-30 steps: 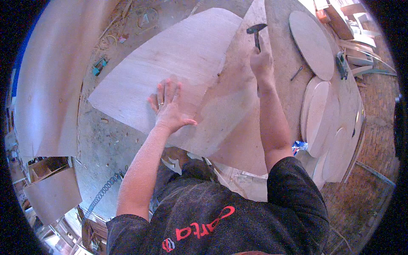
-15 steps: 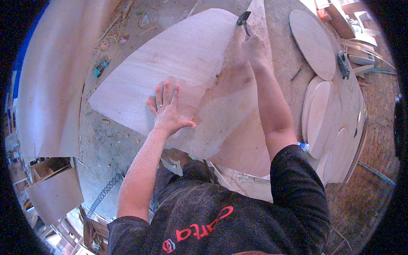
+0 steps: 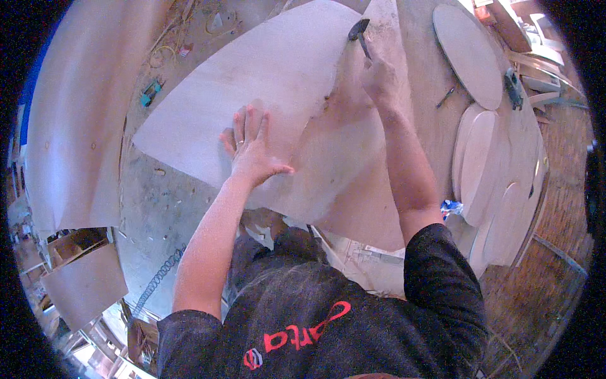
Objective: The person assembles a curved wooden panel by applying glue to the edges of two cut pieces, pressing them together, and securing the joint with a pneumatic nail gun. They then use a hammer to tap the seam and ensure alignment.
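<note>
A large pale wooden panel (image 3: 252, 69) with one rounded edge lies across a browner wooden sheet (image 3: 353, 158). My left hand (image 3: 250, 151) rests on the panel near its right edge, fingers spread and thumb out, with a ring on one finger. Farther off to the right, my right hand (image 3: 382, 79) is closed round the handle of a hammer (image 3: 359, 31). The dark hammer head is raised beside the panel's far right edge. A small dark spot shows along that edge between the two hands.
On the right lie an oval wooden piece (image 3: 470, 60), stacked curved boards (image 3: 476, 164), a thin dark tool (image 3: 446, 96) and a dark power tool (image 3: 513, 88). A teal tool (image 3: 151, 93) sits left of the panel. A coiled hose (image 3: 156, 278) hangs lower left, near a big curved sheet (image 3: 76, 132).
The view has shifted slightly, so the panel sits higher in the picture. My right hand still holds the hammer, its head tilted a little differently. My left hand stays spread on the panel.
</note>
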Tool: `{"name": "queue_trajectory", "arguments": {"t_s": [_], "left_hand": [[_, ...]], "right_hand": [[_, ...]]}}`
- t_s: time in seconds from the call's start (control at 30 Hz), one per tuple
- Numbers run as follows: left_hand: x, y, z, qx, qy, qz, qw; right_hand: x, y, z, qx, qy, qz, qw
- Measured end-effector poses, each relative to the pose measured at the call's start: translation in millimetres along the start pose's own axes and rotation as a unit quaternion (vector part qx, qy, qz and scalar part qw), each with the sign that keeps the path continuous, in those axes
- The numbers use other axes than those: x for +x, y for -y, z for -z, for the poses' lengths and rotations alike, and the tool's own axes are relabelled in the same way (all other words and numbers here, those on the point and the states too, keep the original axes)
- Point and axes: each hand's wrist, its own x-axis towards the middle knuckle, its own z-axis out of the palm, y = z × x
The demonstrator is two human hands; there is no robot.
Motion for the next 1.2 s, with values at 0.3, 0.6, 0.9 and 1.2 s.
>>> {"name": "queue_trajectory", "arguments": {"t_s": [0.3, 0.6, 0.9, 1.2], "left_hand": [[1.3, 2.3, -4.7, 0.004, -0.001, -0.007, 1.0], [-0.4, -0.2, -3.5, 0.012, -0.007, -0.011, 1.0], [0.7, 3.4, -3.8, 0.007, -0.024, -0.03, 0.999], [5.8, 8.6, -15.9, -0.04, -0.036, -0.088, 0.995]], "right_hand": [[-66.3, 23.1, 12.8, 0.03, 0.08, 0.001, 0.996], [-126.9, 54.0, 19.9, 0.016, 0.163, 0.001, 0.987], [-142.2, 65.6, 15.0, 0.035, 0.11, -0.013, 0.993], [-239.0, 69.1, 33.9, 0.063, -0.112, -0.226, 0.966]]}}
